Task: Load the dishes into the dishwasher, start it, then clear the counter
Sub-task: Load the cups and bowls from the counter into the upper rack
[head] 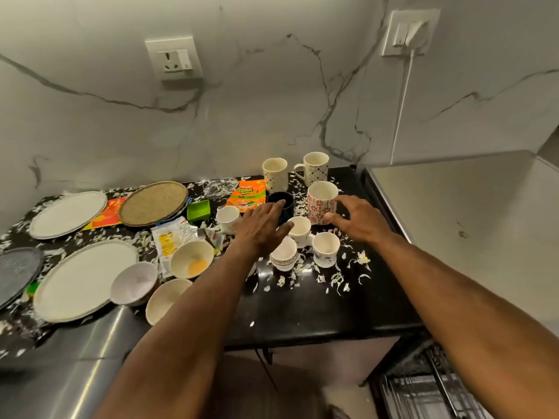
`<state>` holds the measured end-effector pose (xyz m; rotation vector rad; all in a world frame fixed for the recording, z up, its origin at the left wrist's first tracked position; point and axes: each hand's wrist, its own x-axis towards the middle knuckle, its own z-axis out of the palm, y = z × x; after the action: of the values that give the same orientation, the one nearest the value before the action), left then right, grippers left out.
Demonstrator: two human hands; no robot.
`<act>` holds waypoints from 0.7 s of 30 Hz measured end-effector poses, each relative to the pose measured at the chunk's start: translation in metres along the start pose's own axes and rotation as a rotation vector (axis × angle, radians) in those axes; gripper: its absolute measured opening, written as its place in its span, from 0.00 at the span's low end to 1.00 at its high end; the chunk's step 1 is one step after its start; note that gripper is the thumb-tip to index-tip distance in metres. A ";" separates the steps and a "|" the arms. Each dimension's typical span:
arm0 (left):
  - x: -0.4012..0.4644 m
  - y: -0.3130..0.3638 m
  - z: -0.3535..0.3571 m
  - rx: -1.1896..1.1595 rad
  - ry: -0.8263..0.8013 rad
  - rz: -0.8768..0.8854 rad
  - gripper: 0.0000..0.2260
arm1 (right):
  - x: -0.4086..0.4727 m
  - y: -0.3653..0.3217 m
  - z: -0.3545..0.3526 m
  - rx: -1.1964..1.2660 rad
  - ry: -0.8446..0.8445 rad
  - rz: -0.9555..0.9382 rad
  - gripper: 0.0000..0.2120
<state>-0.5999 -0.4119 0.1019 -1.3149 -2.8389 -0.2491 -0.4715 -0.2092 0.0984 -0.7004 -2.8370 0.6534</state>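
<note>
On the black counter [302, 306] stands a cluster of cups. My left hand [263, 228] reaches over them with fingers spread, its fingertips at a dark blue cup [286, 199] and holding nothing. My right hand [360, 220] is open beside a red-flowered mug [320, 201], thumb near its base. Small white cups [301, 229] [326, 247] [284, 254] sit between and below the hands. Two patterned mugs [275, 173] [316, 167] stand at the back. Plates [86, 278] [68, 213] and bowls [190, 258] [134, 282] lie to the left.
Wrappers [248, 195], a green box [198, 210], a woven round mat [152, 202] and white scraps litter the counter. A steel appliance top [453, 213] sits at the right. The open dishwasher rack [429, 388] shows at the lower right. A marble wall rises behind.
</note>
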 end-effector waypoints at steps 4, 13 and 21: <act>0.043 0.006 0.006 -0.040 -0.008 0.067 0.29 | 0.026 0.011 0.005 0.048 -0.006 0.025 0.33; 0.133 0.024 0.020 -0.123 -0.199 0.095 0.38 | 0.082 0.055 0.024 0.311 -0.119 0.085 0.49; 0.183 0.020 0.038 -0.372 -0.528 0.006 0.45 | 0.108 0.067 0.055 0.419 -0.191 0.077 0.55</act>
<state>-0.7011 -0.2553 0.0797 -1.6695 -3.3401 -0.5226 -0.5521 -0.1255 0.0228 -0.7032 -2.7014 1.3404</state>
